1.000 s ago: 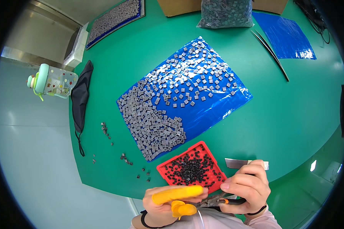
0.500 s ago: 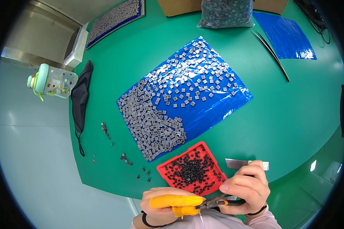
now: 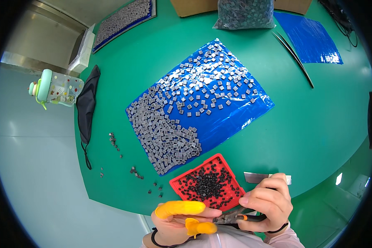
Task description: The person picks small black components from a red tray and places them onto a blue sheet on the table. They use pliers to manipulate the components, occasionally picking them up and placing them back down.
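Note:
My right hand (image 3: 268, 202) is closed around a pair of pliers (image 3: 233, 215) with black and orange handles, their metal jaws pointing left. Facing the jaws is my left hand (image 3: 173, 221), open, with yellow finger cots (image 3: 180, 208) on the index finger and thumb. Those two digits are spread apart, and I see nothing between them. One bare fingertip lies close to the plier jaws; whether it touches them I cannot tell. Just beyond my hands, a red tray (image 3: 179, 185) holds many small black parts (image 3: 206, 184).
Small grey square pieces (image 3: 165, 140) cover much of a blue sheet (image 3: 219, 132). A metal strip (image 3: 254, 177) lies beyond my right hand. Tweezers (image 3: 293, 58), another blue sheet (image 3: 312, 39) and a bag of pieces (image 3: 244, 14) lie farther off. A black mask (image 3: 87, 107) and bottle (image 3: 64, 89) are left.
My left index finger and thumb have parted from their pinch at the plier jaws, and the hand has shifted slightly left. My right hand keeps hold of the pliers, nearly still.

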{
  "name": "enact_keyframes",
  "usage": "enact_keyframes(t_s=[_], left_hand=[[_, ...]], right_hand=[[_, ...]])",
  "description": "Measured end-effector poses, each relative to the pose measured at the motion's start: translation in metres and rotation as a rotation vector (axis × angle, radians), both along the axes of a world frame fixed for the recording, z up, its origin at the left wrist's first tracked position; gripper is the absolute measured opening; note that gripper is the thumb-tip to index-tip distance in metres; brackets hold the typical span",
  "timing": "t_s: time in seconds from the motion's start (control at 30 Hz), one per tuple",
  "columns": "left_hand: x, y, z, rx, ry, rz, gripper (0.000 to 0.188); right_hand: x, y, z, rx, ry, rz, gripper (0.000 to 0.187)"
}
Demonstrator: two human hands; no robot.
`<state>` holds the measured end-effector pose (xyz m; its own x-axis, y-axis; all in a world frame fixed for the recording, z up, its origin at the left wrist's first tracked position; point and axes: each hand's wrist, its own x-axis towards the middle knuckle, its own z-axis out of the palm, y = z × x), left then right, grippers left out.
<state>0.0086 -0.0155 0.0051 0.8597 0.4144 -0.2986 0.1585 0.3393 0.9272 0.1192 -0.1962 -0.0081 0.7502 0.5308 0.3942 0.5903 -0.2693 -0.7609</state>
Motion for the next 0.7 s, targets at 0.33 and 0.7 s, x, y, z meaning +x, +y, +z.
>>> enact_keyframes(t_s=[0.33, 0.7], left_hand=[[0.016, 0.011, 0.005, 0.114, -0.058, -0.245, 0.015], [0.023, 0.052, 0.06, 0.742, 0.145, -0.102, 0.017]], right_hand=[[0.001, -0.001, -0.001, 0.023, -0.024, -0.013, 0.046], [0.003, 0.011, 0.003, -0.172, -0.108, -0.071, 0.051]])
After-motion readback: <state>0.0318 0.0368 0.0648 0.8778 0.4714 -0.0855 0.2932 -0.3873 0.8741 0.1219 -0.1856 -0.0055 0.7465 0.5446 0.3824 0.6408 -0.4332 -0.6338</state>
